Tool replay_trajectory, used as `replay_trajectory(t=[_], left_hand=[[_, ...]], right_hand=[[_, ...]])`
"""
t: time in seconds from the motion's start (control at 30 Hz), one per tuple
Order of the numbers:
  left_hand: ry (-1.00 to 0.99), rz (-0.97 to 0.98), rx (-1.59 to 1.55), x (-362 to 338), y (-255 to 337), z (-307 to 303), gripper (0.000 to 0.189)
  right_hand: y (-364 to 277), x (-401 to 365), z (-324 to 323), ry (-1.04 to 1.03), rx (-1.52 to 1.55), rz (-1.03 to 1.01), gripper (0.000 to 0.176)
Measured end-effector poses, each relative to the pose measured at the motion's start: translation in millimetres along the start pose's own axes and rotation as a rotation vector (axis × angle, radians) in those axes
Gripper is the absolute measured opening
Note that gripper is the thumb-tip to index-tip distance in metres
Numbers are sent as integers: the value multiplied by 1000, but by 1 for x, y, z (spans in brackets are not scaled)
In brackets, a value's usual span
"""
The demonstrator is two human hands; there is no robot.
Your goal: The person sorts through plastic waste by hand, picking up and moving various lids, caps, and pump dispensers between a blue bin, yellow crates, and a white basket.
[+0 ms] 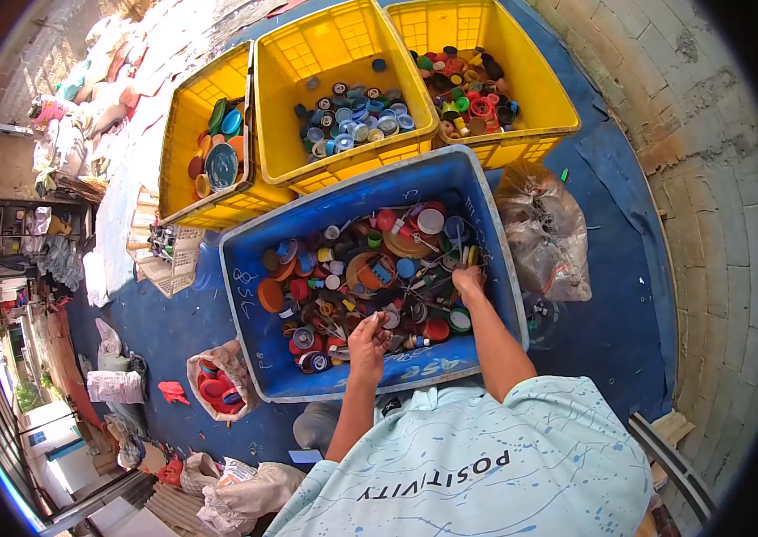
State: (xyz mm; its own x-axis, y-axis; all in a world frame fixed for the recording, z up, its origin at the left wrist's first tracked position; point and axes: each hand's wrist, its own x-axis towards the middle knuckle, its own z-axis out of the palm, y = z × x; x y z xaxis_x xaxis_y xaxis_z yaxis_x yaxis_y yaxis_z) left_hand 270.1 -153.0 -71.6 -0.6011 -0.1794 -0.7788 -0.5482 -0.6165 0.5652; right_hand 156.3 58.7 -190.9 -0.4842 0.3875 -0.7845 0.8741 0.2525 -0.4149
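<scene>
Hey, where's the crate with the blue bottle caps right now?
Head view, top centre: the crate of blue caps sits between the crate of large lids on its left and the crate of mixed caps, just beyond the blue bin.

blue tarp (630,304) with a blue crate (249,300), three yellow crates (307,54), a clear bag (545,233), a sack of caps (218,383)

Both hands dig in a blue crate (258,353) of mixed bottle caps (370,268) — left hand (367,340) at seven o'clock, right hand (468,281) at four.
</scene>
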Motion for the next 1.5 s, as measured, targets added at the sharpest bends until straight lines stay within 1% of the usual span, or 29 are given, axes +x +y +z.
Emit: replay_trajectory(t=[0.03, 0.13, 0.17, 0.3, 0.37, 0.43, 0.47, 0.53, 0.57, 0.67, 0.7, 0.77, 0.8, 0.83, 0.93, 0.97, 1.07, 1.1, 1.2, 1.3, 1.4, 1.5], left_hand=[[14, -12, 16, 1, 0, 1, 17], [-23, -18, 77, 9, 4, 4, 21], [-20, -37, 40, 12, 8, 5, 18], [-41, -9, 62, 29, 20, 19, 17], [-43, 5, 140, 43, 22, 26, 17], [-82, 38, 215, 61, 15, 26, 19], [-95, 85, 331, 70, 9, 28, 20], [-123, 180, 561, 86, -5, 33, 22], [-126, 269, 744, 96, -15, 35, 22], [-313, 704, 1103, 94, -23, 66, 19], [-388, 689, 1177, 112, -40, 67, 21], [-502, 963, 1304, 133, -57, 80, 25], [-565, 1105, 1362, 136, -58, 91, 27], [-606, 1127, 1505, 134, -58, 101, 30], [-686, 1314, 1724, 153, -71, 119, 26], [-700, 1324, 1788, 163, -76, 121, 25], [-625, 1476, 1926, 194, -94, 117, 24], [-612, 1540, 1984, 196, -91, 119, 24], [-724, 1381, 2162, 193, -83, 123, 24], [-721, 1458, 2208, 184, -77, 122, 24], [-671, 1584, 2031, 177, -72, 115, 24], [-640, 1526, 2045, 183, -72, 110, 25]], right_hand=[[4, 7, 0, -3, 60, 17, 51], [5, 18, 2, 165, -19, 24, 51], [6, 20, -4, 87, 60, 31, 51], [4, 19, -11, -119, 281, 92, 36], [8, 15, -16, -216, 392, 127, 30], [1, -21, -27, -298, 443, 57, 25], [-5, -43, -35, -337, 469, 18, 23], [-9, -77, -51, -402, 390, -155, 23], [-10, -94, -62, -435, 349, -239, 23], [-16, -151, -106, -419, 420, -358, 24], [-13, -162, -119, -396, 447, -392, 24], [-5, -176, -142, -348, 506, -467, 25], [-3, -182, -150, -325, 519, -477, 25], [-1, -187, -158, -298, 532, -488, 25], [8, -191, -170, -249, 572, -500, 26], [10, -191, -171, -247, 588, -494, 25], [22, -188, -173, -257, 626, -479, 25], [24, -187, -173, -259, 635, -467, 25], [32, -180, -173, -277, 647, -450, 25], [31, -174, -173, -319, 628, -445, 25], [27, -164, -171, -365, 598, -446, 25], [23, -154, -170, -402, 544, -447, 26]])
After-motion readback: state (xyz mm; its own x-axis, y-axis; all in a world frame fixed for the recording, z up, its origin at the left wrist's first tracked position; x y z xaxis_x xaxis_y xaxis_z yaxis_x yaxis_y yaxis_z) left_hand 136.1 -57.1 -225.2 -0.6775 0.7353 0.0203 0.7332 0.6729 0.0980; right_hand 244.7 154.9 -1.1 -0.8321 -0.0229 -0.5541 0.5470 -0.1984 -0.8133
